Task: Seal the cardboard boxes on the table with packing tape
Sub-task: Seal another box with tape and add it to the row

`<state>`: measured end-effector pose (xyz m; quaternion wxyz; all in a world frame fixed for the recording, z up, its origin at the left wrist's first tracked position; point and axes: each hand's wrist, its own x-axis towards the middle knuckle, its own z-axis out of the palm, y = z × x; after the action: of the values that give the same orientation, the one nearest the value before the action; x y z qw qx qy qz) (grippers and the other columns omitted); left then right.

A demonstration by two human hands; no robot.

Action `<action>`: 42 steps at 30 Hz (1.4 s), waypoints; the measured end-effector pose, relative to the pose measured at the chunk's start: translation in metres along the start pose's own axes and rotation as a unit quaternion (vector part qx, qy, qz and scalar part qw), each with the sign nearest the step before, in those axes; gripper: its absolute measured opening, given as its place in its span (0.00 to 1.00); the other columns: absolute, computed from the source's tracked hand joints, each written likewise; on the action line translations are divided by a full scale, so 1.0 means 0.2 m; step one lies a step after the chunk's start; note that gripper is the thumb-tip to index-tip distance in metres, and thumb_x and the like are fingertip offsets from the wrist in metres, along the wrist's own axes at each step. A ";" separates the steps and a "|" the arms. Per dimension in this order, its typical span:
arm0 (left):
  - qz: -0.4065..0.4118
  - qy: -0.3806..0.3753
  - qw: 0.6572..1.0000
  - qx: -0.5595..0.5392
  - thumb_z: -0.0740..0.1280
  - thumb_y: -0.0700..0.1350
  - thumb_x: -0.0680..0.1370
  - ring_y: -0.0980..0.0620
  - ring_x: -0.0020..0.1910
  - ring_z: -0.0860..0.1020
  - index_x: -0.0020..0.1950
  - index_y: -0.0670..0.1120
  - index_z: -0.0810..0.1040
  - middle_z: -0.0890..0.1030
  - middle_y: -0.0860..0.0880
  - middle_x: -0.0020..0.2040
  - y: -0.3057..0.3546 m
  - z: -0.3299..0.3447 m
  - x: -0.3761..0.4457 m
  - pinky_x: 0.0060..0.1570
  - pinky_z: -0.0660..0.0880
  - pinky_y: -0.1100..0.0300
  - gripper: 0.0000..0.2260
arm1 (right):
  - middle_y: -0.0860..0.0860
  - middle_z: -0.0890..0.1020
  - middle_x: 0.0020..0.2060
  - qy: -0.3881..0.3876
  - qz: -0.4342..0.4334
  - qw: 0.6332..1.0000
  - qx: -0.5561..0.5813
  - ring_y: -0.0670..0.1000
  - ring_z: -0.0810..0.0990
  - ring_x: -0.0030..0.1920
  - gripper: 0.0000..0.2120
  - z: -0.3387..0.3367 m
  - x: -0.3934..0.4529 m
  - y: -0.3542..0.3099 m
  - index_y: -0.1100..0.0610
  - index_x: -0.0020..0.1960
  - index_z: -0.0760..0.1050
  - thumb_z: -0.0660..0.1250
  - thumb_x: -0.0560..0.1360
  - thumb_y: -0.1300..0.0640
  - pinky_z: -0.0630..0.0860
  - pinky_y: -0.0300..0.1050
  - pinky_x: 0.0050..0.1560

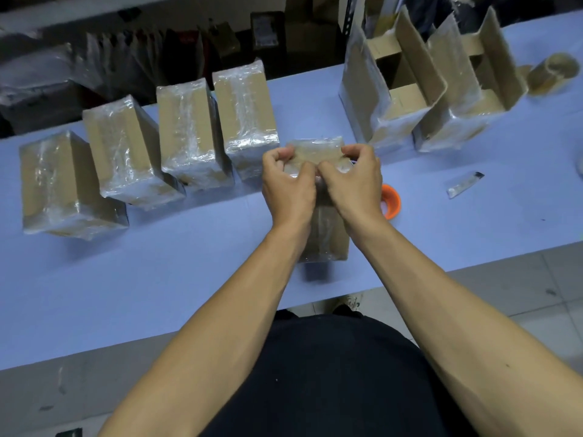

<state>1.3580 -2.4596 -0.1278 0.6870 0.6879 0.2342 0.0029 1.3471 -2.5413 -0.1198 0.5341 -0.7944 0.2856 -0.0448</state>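
Note:
A tape-wrapped cardboard box [318,152] stands upright in the middle of the light blue table [189,279]. My left hand [288,187] and my right hand [351,182] both grip its top, fingers curled over the taped surface, thumbs meeting at the near edge. An orange tape dispenser [391,201] lies just right of my right wrist, partly hidden. A roll of clear packing tape [553,74] lies at the far right of the table.
Several tape-wrapped sealed boxes [186,137] stand in a row to the left. Two open boxes [410,83] with raised flaps stand at the back right. A small wrapped strip [463,184] lies on the right. Dark shelves with bags run behind the table.

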 end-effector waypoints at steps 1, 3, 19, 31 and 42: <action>-0.007 0.002 1.000 -0.009 0.68 0.36 0.72 0.48 0.61 0.81 0.52 0.52 0.74 0.83 0.51 0.59 0.00 0.00 0.01 0.64 0.77 0.47 0.14 | 0.46 0.78 0.55 0.011 -0.006 1.000 -0.012 0.45 0.74 0.54 0.16 0.00 0.00 0.00 0.52 0.57 0.75 0.70 0.69 0.54 0.70 0.39 0.56; -0.032 0.015 0.999 -0.038 0.67 0.32 0.73 0.47 0.59 0.82 0.52 0.48 0.77 0.84 0.46 0.57 0.00 -0.01 0.04 0.59 0.78 0.54 0.13 | 0.45 0.83 0.50 0.043 -0.016 0.999 -0.028 0.47 0.78 0.53 0.12 -0.02 -0.01 -0.01 0.52 0.53 0.80 0.68 0.71 0.55 0.73 0.42 0.57; 0.041 -0.151 0.985 0.067 0.75 0.46 0.77 0.56 0.53 0.83 0.50 0.51 0.85 0.86 0.50 0.53 -0.04 -0.24 0.10 0.57 0.79 0.58 0.03 | 0.38 0.81 0.44 -0.103 -0.031 0.994 -0.020 0.33 0.78 0.45 0.14 -0.08 0.07 0.05 0.47 0.56 0.82 0.66 0.77 0.40 0.73 0.31 0.52; -0.044 0.064 0.978 0.193 0.68 0.57 0.79 0.54 0.46 0.81 0.43 0.53 0.79 0.83 0.55 0.45 -0.33 -0.51 0.17 0.41 0.74 0.61 0.10 | 0.51 0.82 0.48 -0.206 0.033 0.954 -0.213 0.54 0.80 0.51 0.23 -0.10 -0.02 0.35 0.54 0.54 0.77 0.70 0.72 0.36 0.75 0.49 0.48; -0.081 -0.066 0.988 0.113 0.69 0.45 0.80 0.48 0.56 0.81 0.65 0.47 0.76 0.81 0.48 0.61 -0.30 -0.53 0.25 0.59 0.78 0.50 0.14 | 0.48 0.78 0.62 -0.147 0.048 0.988 -0.017 0.50 0.77 0.63 0.25 -0.01 0.00 0.39 0.50 0.68 0.66 0.71 0.75 0.46 0.73 0.54 0.65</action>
<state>1.3497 -2.3468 -0.1952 0.6168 0.7384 0.2424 -0.1247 1.3151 -2.5629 -0.1868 0.5581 -0.7869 0.2422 0.1033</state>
